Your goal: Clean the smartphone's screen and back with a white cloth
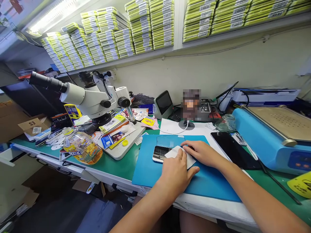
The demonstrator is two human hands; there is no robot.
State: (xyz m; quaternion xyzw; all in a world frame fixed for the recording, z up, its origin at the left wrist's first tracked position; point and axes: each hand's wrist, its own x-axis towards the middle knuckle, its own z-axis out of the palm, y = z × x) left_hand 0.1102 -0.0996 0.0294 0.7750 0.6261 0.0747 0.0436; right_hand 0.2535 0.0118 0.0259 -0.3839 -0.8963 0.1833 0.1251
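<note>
A smartphone (158,154) with a dark, reflective screen lies on the blue mat (148,174). A white wipe (171,152) covers its right part. My left hand (175,170) presses the wipe onto the screen, fingers together and thumb stuck out to the right. At the phone's covered right end, my right hand (200,152) rests with bent fingers by its far edge, seeming to steady it; the exact contact is hidden. Just behind the phone, a clear glass sheet (167,140) lies on the mat.
To the left stand a microscope (94,100) and a plastic jar (82,149). A black tablet-like panel (232,150) and a blue machine (262,139) are at right. Behind the mat are a small grey display (164,103) and a glass jar (228,123). Yellow-green packs (143,29) fill the shelf.
</note>
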